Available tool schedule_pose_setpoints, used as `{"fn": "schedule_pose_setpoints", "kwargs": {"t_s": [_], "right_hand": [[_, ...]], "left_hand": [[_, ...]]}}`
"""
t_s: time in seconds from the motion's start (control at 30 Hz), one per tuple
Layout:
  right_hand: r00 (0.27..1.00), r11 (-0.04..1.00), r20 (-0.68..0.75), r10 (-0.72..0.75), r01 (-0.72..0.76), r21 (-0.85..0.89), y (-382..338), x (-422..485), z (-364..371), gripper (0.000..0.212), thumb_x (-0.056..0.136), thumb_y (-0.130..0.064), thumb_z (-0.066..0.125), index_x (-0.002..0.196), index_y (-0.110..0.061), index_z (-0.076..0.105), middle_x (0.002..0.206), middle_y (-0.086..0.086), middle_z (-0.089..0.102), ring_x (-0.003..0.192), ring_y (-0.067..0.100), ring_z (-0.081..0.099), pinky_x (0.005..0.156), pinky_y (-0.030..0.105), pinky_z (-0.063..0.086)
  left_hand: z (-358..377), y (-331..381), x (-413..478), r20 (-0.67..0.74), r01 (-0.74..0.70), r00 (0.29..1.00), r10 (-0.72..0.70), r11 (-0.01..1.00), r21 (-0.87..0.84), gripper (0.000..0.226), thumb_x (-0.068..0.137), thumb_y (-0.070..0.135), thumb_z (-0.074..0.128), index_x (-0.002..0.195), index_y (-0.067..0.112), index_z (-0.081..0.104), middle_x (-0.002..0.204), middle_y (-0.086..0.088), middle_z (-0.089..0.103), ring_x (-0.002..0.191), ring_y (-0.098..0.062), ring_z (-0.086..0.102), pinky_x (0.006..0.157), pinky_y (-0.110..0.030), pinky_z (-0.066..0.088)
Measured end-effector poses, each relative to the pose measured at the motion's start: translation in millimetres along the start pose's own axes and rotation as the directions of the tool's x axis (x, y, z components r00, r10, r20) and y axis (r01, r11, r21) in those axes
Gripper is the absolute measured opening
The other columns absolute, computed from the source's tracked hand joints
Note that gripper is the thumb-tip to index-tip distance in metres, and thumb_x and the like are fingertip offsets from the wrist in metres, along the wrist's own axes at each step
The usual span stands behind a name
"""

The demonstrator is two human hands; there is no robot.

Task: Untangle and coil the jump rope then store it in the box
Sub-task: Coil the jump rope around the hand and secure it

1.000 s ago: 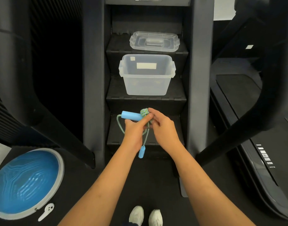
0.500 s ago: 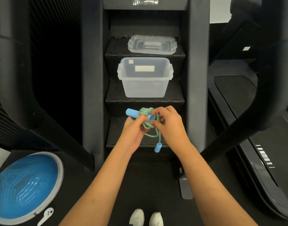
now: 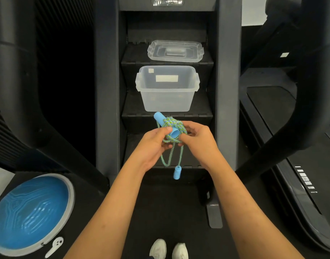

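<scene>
A green-and-yellow jump rope (image 3: pixel 172 126) is wound in a tangle around one of its blue handles (image 3: pixel 159 119). My left hand (image 3: pixel 153 144) grips that handle and the wraps from the left. My right hand (image 3: pixel 198 141) pinches the rope bundle from the right. A loop of rope hangs below my hands, and the second blue handle (image 3: pixel 177 172) dangles at its end. The clear plastic box (image 3: pixel 168 101) stands open and empty on a black step just beyond my hands. Its clear lid (image 3: pixel 175 51) lies on the step above.
The black steps sit between two dark uprights of a gym machine. A blue balance dome (image 3: pixel 29 212) lies on the floor at lower left with a small white tool (image 3: pixel 54 246) beside it. A treadmill (image 3: pixel 299 146) runs along the right. My white shoes (image 3: pixel 168 249) show at the bottom.
The held handle has tilted, its far end pointing up-left. The dangling handle swung from left of my hands to below my right hand. Both hands shifted slightly right on the bundle.
</scene>
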State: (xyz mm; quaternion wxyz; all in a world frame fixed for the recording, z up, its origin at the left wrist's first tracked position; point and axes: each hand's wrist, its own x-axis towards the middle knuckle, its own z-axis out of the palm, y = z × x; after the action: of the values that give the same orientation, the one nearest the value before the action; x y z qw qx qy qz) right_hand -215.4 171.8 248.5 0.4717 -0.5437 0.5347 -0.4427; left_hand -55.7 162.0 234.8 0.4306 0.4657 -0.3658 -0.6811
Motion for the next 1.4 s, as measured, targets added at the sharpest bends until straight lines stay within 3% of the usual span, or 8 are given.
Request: {"fn": "schedule_pose_setpoints", "kwargs": {"t_s": [0.17, 0.43, 0.53, 0.7, 0.87, 1.17, 1.3, 1.4], "right_hand": [[0.998, 0.996, -0.065, 0.013, -0.018, -0.083, 5, 6, 0, 0.032, 0.088, -0.007, 0.069, 0.116, -0.021, 0.073, 0.099, -0.005, 0.076, 0.086, 0.007, 0.069, 0.067, 0.024, 0.052], [0.994, 0.999, 0.101, 0.032, -0.028, -0.040, 3, 13, -9, 0.022, 0.093, -0.015, 0.057, 0.107, -0.025, 0.070, 0.101, -0.002, 0.070, 0.082, 0.011, 0.059, 0.075, 0.028, 0.047], [0.979, 0.992, 0.206, -0.001, -0.026, 0.124, 4, 17, -14, 0.014, 0.088, -0.011, 0.057, 0.101, -0.017, 0.058, 0.111, 0.004, 0.063, 0.096, 0.026, 0.061, 0.088, 0.039, 0.048], [0.918, 0.882, 0.395, 0.030, -0.211, 0.422, 2, 26, -17, 0.032, 0.079, -0.008, 0.060, 0.108, -0.015, 0.051, 0.099, 0.018, 0.059, 0.076, 0.030, 0.059, 0.076, 0.039, 0.050], [0.919, 0.872, 0.393, 0.027, -0.214, 0.440, 8, 33, -13, 0.039, 0.077, -0.009, 0.060, 0.116, -0.014, 0.054, 0.114, 0.022, 0.055, 0.086, 0.033, 0.056, 0.086, 0.052, 0.041], [0.933, 0.856, 0.357, 0.041, -0.217, 0.470, 17, 36, -10, 0.019, 0.088, -0.005, 0.059, 0.107, -0.012, 0.058, 0.104, 0.010, 0.070, 0.092, 0.023, 0.067, 0.089, 0.037, 0.055], [0.963, 0.888, 0.263, 0.050, -0.164, 0.430, 17, 37, -7, 0.037, 0.092, 0.006, 0.054, 0.123, -0.014, 0.060, 0.110, 0.016, 0.071, 0.097, 0.025, 0.067, 0.087, 0.039, 0.054], [0.959, 0.919, 0.284, 0.022, -0.131, 0.371, 18, 38, -7, 0.054, 0.091, 0.006, 0.059, 0.134, -0.027, 0.062, 0.121, 0.027, 0.067, 0.107, 0.034, 0.067, 0.098, 0.046, 0.054]], "left_hand": [[2, 3, 0, -0.043, -0.026, 0.999, 0.029, 0.997, 0.070, 0.033, 0.098, 0.030, 0.068, 0.109, 0.000, 0.076, 0.105, -0.017, 0.078, 0.091, -0.023, 0.074, 0.074, -0.028, 0.058], [-9, -4, 6, 0.027, -0.127, 0.992, 0.125, 0.960, 0.249, 0.040, 0.107, 0.033, 0.053, 0.110, 0.000, 0.075, 0.104, -0.024, 0.074, 0.078, -0.019, 0.064, 0.073, -0.033, 0.053], [-7, -2, 6, 0.079, -0.133, 0.990, 0.117, 0.959, 0.249, 0.041, 0.110, 0.027, 0.046, 0.114, -0.005, 0.071, 0.094, -0.018, 0.072, 0.074, -0.015, 0.061, 0.066, -0.029, 0.051], [0, 4, 9, 0.125, -0.102, 0.989, 0.076, 0.971, 0.215, 0.035, 0.110, 0.020, 0.042, 0.105, -0.001, 0.069, 0.082, -0.010, 0.067, 0.073, -0.017, 0.057, 0.063, -0.029, 0.047], [0, 4, 12, 0.149, -0.088, 0.987, 0.055, 0.970, 0.225, 0.032, 0.107, 0.018, 0.043, 0.102, 0.001, 0.069, 0.082, -0.008, 0.066, 0.070, -0.013, 0.056, 0.064, -0.030, 0.044], [-8, 3, 21, 0.019, -0.082, 0.997, 0.080, 0.978, 0.190, 0.033, 0.108, 0.022, 0.045, 0.103, 0.000, 0.070, 0.076, -0.007, 0.066, 0.069, -0.017, 0.059, 0.060, -0.028, 0.048], [-10, -4, 27, -0.014, -0.075, 0.997, 0.081, 0.963, 0.259, 0.036, 0.108, 0.027, 0.046, 0.104, 0.001, 0.071, 0.076, -0.007, 0.066, 0.071, -0.019, 0.062, 0.062, -0.030, 0.052], [-9, -9, 31, -0.109, -0.072, 0.988, 0.109, 0.952, 0.297, 0.037, 0.107, 0.032, 0.049, 0.106, 0.004, 0.073, 0.079, -0.011, 0.068, 0.072, -0.019, 0.065, 0.065, -0.032, 0.058]]}}
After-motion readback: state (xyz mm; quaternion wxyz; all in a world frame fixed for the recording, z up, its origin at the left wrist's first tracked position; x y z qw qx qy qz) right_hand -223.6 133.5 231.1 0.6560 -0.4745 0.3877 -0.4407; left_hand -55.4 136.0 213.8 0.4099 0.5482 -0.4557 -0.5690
